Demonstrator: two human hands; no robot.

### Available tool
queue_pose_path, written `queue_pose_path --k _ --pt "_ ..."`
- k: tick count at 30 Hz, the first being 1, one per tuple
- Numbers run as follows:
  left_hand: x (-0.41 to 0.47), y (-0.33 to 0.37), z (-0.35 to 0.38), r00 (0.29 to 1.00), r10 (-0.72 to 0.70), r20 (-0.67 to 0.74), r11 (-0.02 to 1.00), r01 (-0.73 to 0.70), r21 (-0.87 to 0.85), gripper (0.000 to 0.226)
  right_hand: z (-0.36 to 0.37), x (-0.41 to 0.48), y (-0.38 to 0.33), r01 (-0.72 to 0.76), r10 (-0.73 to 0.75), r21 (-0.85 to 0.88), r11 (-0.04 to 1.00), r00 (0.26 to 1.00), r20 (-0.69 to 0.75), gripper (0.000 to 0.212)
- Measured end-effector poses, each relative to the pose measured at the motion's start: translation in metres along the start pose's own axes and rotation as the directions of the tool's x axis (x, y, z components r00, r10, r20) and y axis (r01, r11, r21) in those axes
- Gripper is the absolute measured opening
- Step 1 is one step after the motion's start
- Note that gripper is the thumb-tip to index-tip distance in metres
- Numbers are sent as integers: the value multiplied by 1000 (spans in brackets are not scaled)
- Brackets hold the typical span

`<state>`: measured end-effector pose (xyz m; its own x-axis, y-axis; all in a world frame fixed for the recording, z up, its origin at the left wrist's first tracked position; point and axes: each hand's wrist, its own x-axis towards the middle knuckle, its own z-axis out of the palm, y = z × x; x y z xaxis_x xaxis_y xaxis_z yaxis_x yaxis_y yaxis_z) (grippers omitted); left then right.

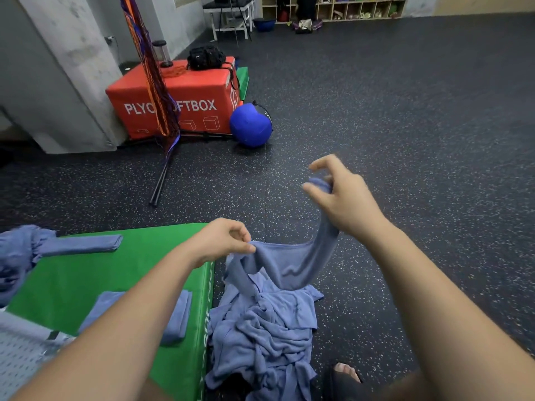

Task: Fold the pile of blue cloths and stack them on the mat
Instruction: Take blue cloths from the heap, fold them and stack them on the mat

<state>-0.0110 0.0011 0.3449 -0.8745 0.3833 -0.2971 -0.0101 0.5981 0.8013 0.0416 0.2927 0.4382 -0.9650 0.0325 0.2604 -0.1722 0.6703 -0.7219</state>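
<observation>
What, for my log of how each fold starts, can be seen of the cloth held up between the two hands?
The cloth is blue-grey, soft and knit-looking, unfolded and rumpled. The left hand pinches its upper edge; the right hand, raised higher, pinches another part, so the edge sags between them. Its lower part hangs onto the pile of like cloths on the dark floor, beside the green mat.

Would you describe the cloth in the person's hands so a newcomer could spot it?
Right of the green mat, a crumpled pile of blue cloths lies on the floor. Above it, one cloth hangs between the left hand and right hand, the only one lifted.
</observation>
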Motion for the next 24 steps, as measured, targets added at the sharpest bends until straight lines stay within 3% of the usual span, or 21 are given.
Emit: queue_pose_path --k 3,6,9,11,16,20,24 --pt "-12 25 3 998 64 -26 995 -66 -75 19 14 -2 1 42 -25 -60 997 965 261 40" --pt "-24 44 7 991 124 -40 976 -130 -176 15 26 -4 0 84 -32 -107 991 906 421 52" --pt "-34 57 12 980 189 -52 932 -196 -306 17 35 -6 -4 100 -38 -100 990 868 494 39" --pt "-37 60 14 974 212 -82 903 -227 -366 16 37 -5 -6 100 -37 -97 990 860 508 29" --pt "-38 55 10 971 234 -53 899 -237 -368 27 37 -4 -8 150 -100 -65 987 870 482 32" --pt "-35 47 7 979 199 41 934 -177 -311 34 28 1 -5 131 -113 -22 991 918 380 15" --pt "-33 42 2 987 150 54 965 -134 -224 36 18 4 2 129 -120 -22 991 963 241 19"
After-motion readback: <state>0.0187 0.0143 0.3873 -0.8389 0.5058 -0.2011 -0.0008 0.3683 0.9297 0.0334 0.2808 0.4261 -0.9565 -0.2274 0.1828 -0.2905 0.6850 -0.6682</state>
